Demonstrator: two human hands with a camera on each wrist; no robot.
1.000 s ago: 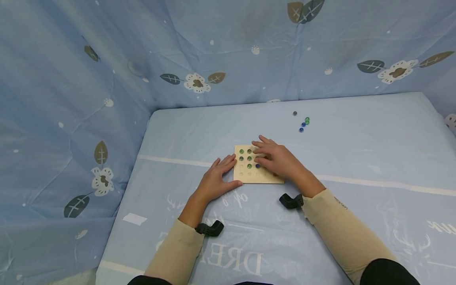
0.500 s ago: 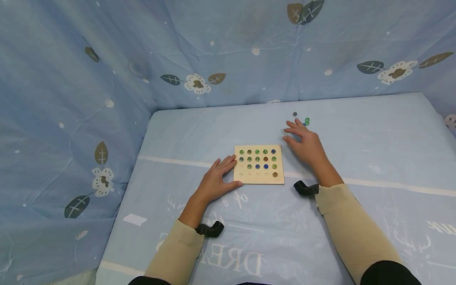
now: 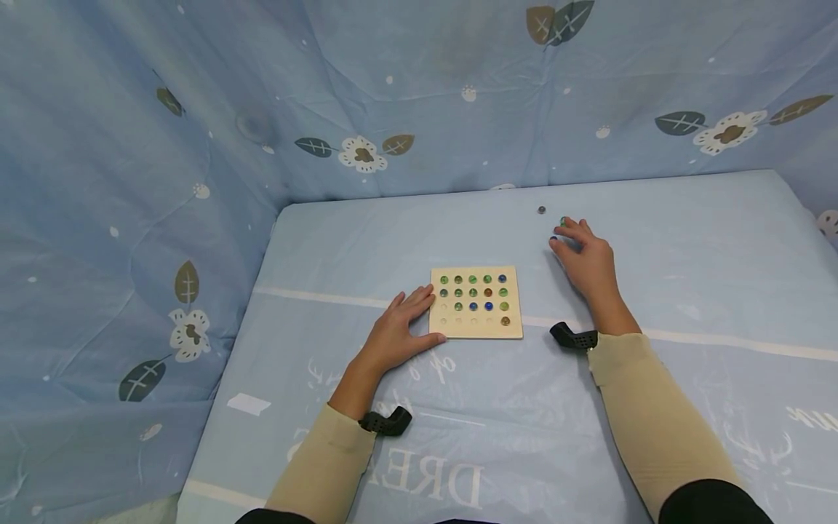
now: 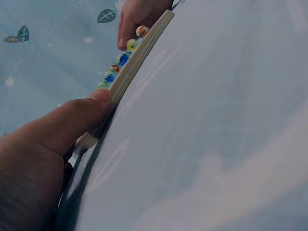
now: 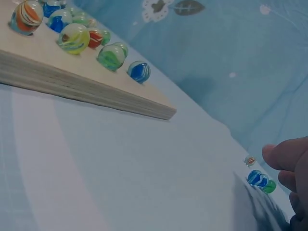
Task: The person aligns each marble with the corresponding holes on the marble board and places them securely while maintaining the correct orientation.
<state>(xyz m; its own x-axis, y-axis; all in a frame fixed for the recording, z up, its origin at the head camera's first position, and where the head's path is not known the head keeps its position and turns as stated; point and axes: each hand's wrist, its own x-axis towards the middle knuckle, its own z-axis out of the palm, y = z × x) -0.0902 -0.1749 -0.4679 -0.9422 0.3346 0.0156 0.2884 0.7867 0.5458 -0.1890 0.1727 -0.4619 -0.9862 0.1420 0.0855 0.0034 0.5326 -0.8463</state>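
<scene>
My left hand [image 3: 396, 327] rests at the left side of a pale wooden board [image 3: 481, 333], fingers along the left edge. Its thumb [image 4: 100, 95] presses the board's near edge in the left wrist view. Glass marbles [image 3: 488, 292] sit in the board's back rows, and some front hollows are bare. My right hand [image 3: 585, 262] reaches over a loose group at the back right, thumb and fingers apart. In the right wrist view, two blue marbles [image 5: 255, 177] and a green marble [image 5: 270, 186] lie just beyond its fingertips. That hand partly hides the group in the head view.
A lone marble [image 3: 541, 209] lies left of the loose group, near the table's back edge. The light blue tablecloth [image 3: 687, 262] carries pale stripes and lettering. A patterned blue curtain [image 3: 445, 94] hangs behind and to the left.
My right hand has moved from over the board to the loose marbles at the back right. One more blue marble now shows on the board. The left hand stays put.
</scene>
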